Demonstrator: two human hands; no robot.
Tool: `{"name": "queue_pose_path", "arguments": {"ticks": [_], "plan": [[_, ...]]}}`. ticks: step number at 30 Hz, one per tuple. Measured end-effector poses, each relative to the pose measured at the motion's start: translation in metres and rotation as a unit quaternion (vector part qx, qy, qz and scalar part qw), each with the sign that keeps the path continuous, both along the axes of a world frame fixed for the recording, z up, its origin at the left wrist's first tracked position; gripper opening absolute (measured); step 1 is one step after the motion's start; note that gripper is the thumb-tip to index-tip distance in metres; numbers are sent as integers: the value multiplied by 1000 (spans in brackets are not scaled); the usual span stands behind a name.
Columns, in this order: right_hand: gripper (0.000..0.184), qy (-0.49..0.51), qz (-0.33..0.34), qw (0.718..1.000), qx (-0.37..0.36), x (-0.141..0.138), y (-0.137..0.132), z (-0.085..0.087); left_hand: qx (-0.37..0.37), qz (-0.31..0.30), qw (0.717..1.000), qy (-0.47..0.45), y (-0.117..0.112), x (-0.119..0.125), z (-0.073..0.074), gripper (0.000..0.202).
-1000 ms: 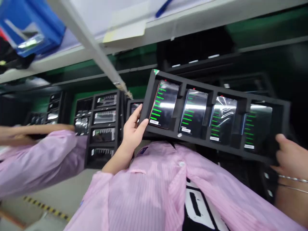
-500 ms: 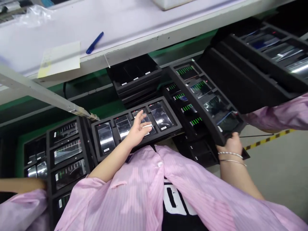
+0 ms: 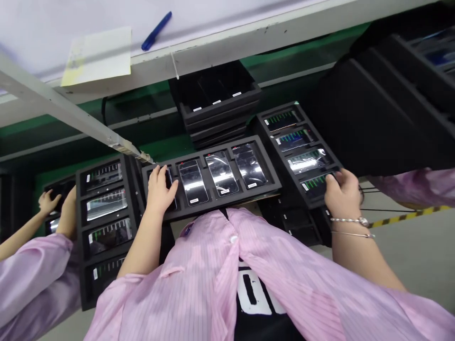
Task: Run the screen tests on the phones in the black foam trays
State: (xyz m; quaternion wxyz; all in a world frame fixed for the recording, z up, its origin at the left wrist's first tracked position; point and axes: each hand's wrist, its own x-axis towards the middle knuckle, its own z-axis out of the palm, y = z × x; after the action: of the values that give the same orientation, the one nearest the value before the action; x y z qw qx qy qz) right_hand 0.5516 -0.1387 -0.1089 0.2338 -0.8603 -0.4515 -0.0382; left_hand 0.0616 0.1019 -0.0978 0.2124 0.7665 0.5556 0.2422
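Note:
My left hand [image 3: 159,192] grips the end phone [image 3: 170,183] of a black foam tray [image 3: 213,204], and its fingers hide most of the screen. Three more glossy phones in clear film lie beside that one. My right hand [image 3: 344,194], with two bracelets at the wrist, closes on the nearest phone [image 3: 314,185] in a second black tray [image 3: 262,124]. That tray runs away from me and holds several phones showing green bars.
A third phone tray [image 3: 106,227] lies to the left, where a co-worker's hands [image 3: 57,206] hold a dark object. A stack of black trays [image 3: 215,102] stands ahead. A co-worker's pink sleeve [image 3: 415,187] lies beneath large black trays at the right. A metal rail [image 3: 60,109] crosses the upper left.
The tray from my right hand now lies flat at the right of the other tray. My left hand has moved from that tray's middle to its left end.

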Motion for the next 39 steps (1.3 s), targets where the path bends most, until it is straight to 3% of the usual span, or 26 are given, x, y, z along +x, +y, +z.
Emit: {"name": "queue_pose_path", "arguments": {"ticks": [3, 5, 7, 11, 15, 19, 22, 27, 31, 36, 39], "plan": [[69, 71, 98, 993, 9, -27, 33, 5, -28, 16, 999, 19, 2, 0, -12, 72], [70, 107, 185, 977, -1, -52, 60, 2, -17, 36, 999, 14, 0, 5, -19, 67], [75, 130, 230, 964, -34, -78, 84, -4, -5, 57, 998, -8, -2, 11, -24, 63], [80, 110, 197, 966, -122, -110, 109, -19, -12, 49, 998, -31, -4, 10, -28, 62], [75, 74, 172, 975, -116, -118, 111, -27, 2, 30, 1000, 6, -10, 14, -26, 56], [69, 54, 171, 979, -97, -118, 109, -29, 45, -61, 997, 20, -17, 57, -21, 65], [70, 52, 169, 979, -102, -120, 109, -27, 27, -136, 990, 38, -17, 94, -23, 65], [73, 50, 159, 980, -112, -127, 108, -22, -11, -143, 988, 54, -10, 109, -36, 61], [72, 48, 159, 980, -112, -130, 109, -19, 8, -158, 986, 42, -12, 118, -33, 58], [76, 40, 156, 982, -97, -131, 111, -20, 72, -263, 958, 85, -20, 179, -19, 59], [73, 32, 157, 983, -93, -129, 110, -23, 55, -248, 959, 124, -19, 207, -22, 58]]}}
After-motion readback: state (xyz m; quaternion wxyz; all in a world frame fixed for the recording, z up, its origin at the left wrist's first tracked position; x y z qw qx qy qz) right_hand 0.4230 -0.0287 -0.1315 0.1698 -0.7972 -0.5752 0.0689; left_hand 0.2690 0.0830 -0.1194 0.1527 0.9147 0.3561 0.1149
